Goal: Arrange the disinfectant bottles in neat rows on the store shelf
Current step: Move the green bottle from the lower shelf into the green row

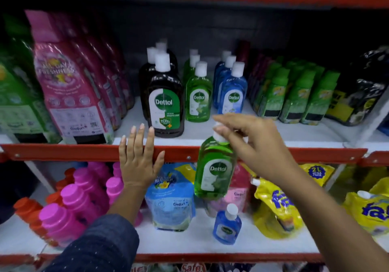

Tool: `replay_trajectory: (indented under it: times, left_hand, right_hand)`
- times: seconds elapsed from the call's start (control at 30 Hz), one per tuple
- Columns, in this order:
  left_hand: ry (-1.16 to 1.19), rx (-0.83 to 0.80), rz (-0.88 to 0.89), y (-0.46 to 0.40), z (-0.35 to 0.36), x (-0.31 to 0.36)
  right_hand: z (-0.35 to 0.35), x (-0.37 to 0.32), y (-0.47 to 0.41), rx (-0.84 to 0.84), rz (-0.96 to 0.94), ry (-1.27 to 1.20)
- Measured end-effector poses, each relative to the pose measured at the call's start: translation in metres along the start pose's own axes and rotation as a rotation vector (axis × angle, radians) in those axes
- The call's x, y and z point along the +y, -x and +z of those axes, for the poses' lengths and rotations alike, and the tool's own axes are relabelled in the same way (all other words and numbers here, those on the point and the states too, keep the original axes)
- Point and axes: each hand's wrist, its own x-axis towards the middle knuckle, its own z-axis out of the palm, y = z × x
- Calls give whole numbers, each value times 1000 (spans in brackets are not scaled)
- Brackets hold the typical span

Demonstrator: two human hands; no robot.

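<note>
My right hand [248,139] grips a green Dettol bottle [214,168] by its white cap, and the bottle hangs in front of the red shelf edge [84,152]. My left hand [139,155] lies flat and open against that edge, fingers spread, holding nothing. On the upper shelf [263,132] stand three rows running front to back: brown Dettol bottles [164,103], green ones [197,94] and blue ones [232,88]. A small blue Dettol bottle [227,225] stands alone on the lower shelf [189,242].
Pink and green refill pouches [69,86] fill the upper shelf's left side. Green-capped bottles [299,96] and black packs [364,90] stand at its right. Below are pink bottles [75,202], a blue Comfort pouch [170,198] and yellow pouches [275,206].
</note>
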Motion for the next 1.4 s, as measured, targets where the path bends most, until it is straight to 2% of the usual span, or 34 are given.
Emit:
replay_trajectory:
  times: [0.3,0.67,0.97,1.3,1.4]
  left_hand:
    - [6,-8,-15,-5,-3,1]
    - [21,5,-24,-5,-2,2]
    - [8,-10,-27,-6,-1,2]
    - [8,14,-14,-5,0,1]
    - [1,25,-9,-5,1,2]
  right_hand:
    - [-38,0,-90,199,-8,8]
    - [30,46,-127,89,73,158]
    - [40,51,-121,118,72,116]
    - [43,51,-102,-6,96,153]
    - [44,47,-82,68,61,187]
